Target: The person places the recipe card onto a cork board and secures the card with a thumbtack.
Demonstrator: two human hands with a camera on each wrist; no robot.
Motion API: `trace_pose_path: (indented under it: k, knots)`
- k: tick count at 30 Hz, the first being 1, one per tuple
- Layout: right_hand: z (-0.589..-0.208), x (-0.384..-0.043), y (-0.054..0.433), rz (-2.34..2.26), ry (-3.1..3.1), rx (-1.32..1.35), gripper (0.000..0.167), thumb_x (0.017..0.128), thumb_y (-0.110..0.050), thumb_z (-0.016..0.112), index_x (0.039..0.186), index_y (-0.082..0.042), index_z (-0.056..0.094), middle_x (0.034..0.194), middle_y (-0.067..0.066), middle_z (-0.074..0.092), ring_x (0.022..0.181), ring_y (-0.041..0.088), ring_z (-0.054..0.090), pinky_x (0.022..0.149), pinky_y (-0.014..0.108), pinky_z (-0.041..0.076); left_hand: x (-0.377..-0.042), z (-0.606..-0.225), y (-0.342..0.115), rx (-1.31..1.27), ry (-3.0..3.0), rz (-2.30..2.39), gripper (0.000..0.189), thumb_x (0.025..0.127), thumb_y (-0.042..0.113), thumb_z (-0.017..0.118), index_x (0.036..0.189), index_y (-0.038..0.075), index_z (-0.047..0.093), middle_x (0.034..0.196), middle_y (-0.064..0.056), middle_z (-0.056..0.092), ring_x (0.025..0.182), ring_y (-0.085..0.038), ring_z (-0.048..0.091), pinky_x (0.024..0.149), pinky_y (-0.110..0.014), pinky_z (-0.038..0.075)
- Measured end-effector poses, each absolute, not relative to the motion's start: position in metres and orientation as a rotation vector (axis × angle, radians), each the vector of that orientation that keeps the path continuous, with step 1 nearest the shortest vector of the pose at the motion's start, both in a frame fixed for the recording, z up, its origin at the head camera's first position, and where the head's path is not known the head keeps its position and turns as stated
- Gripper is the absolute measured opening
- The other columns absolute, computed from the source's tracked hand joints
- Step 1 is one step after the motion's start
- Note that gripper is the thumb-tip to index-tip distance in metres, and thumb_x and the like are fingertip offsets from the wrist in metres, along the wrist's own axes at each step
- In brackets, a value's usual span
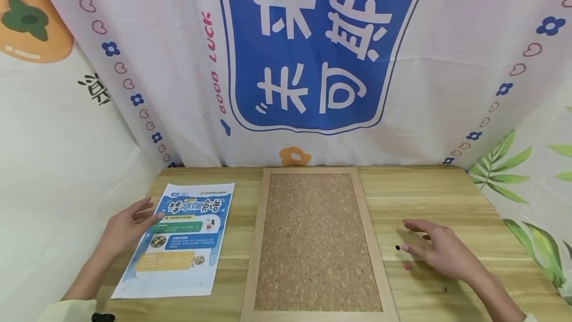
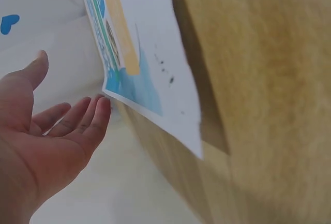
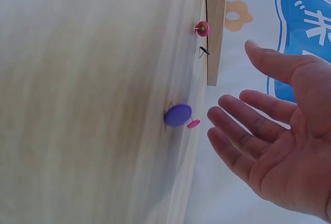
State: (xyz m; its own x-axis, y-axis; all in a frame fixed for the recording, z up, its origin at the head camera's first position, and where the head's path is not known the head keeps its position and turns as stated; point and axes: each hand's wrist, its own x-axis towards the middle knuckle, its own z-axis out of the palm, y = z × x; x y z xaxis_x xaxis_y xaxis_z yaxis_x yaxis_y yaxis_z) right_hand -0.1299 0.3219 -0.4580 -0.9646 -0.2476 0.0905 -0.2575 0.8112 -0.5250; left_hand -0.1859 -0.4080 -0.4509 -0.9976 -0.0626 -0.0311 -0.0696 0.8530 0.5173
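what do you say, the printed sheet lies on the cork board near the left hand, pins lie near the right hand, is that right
Not quite: the head view shows the printed sheet lying on the table, left of the cork board. It is near the left hand, and pins lie near the right hand.

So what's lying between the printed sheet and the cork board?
Nothing but a bare strip of wooden tabletop separates the printed sheet from the cork board; the head view shows it.
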Motion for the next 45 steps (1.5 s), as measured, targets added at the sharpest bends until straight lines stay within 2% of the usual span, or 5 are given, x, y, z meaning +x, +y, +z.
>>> trace_pose_path:
  k: [15, 25, 29, 36, 45]
  knots:
    - [-0.460, -0.131, 0.324, 1.075, -3.003, 0.447, 0.040, 0.096, -0.030, 0.082, 0.127, -0.006, 0.074, 0.123, 0.008, 0.078, 0.108, 0.024, 0.075, 0.082, 0.026, 0.063, -0.187, -0.459, -0.427, -0.229, 2.925, 0.883, 0.088, 0.109, 0.052, 0.057, 0.158, -0.016, 0.031, 0.149, -0.041, 0.051, 0.134, -0.061, 0.055, 0.101, -0.069, 0.052]
    - [-0.466, -0.133, 0.325, 1.200, -3.016, 0.539, 0.032, 0.097, -0.027, 0.080, 0.121, -0.006, 0.074, 0.112, 0.003, 0.078, 0.093, -0.001, 0.070, 0.078, 0.024, 0.063, -0.187, -0.461, -0.430, -0.278, 2.876, 0.913, 0.084, 0.109, 0.050, 0.059, 0.157, -0.014, 0.035, 0.148, -0.041, 0.053, 0.130, -0.059, 0.059, 0.095, -0.058, 0.060]
    - [-0.468, -0.136, 0.324, 1.216, -3.028, 0.550, 0.031, 0.096, -0.023, 0.081, 0.120, -0.004, 0.074, 0.111, 0.003, 0.078, 0.091, -0.001, 0.069, 0.078, 0.023, 0.063, -0.188, -0.463, -0.430, -0.283, 2.877, 0.913, 0.078, 0.107, 0.042, 0.065, 0.155, -0.014, 0.039, 0.142, -0.039, 0.059, 0.126, -0.056, 0.062, 0.092, -0.056, 0.060]
    - [-0.471, -0.141, 0.323, 1.179, -3.031, 0.572, 0.026, 0.093, -0.016, 0.083, 0.115, -0.004, 0.075, 0.103, -0.001, 0.077, 0.087, -0.003, 0.067, 0.076, 0.022, 0.062, -0.188, -0.468, -0.432, -0.235, 2.883, 0.943, 0.067, 0.103, 0.025, 0.072, 0.149, -0.015, 0.046, 0.129, -0.035, 0.069, 0.102, -0.037, 0.075, 0.070, -0.026, 0.060]
    - [-0.472, -0.145, 0.320, 1.171, -3.026, 0.602, 0.018, 0.094, -0.014, 0.083, 0.109, -0.007, 0.077, 0.095, -0.005, 0.075, 0.084, -0.003, 0.065, 0.072, 0.023, 0.060, -0.187, -0.465, -0.429, -0.227, 2.849, 0.928, 0.061, 0.101, 0.014, 0.071, 0.149, -0.015, 0.047, 0.120, -0.032, 0.072, 0.093, -0.025, 0.074, 0.070, -0.028, 0.059]
